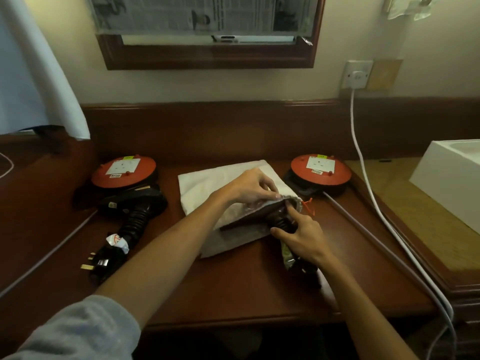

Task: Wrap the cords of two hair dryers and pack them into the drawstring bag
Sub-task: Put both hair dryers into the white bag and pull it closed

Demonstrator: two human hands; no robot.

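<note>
Head view, read from the left: a black hair dryer with a ribbed, cord-wound handle (135, 216) lies on the dark wooden desk (233, 289), touching the front of a round orange cable reel (124, 171), its black three-pin plug (104, 258) resting nearer the desk's front edge. This one is not yet packed.

At the centre lies the white cloth drawstring bag (220, 183), mouth turned right. The left hand (249, 187) pinches the upper lip of the mouth and lifts it open. The right hand (304, 236) is curled round the handle of a second black hair dryer (281, 224), whose head is already inside the bag while the handle and wrapped cord stick out; the forefinger is stretched toward the rim. An orange drawstring (309, 205) shows just beside the mouth.

Further right stand a second orange cable reel (320, 167) and a white cable (363, 178) running from the wall socket (358, 75).

The step in hand looks like loading the first dryer. Next it probably needs pushing deeper while the mouth is held wide, leaving room for the other one.
</note>
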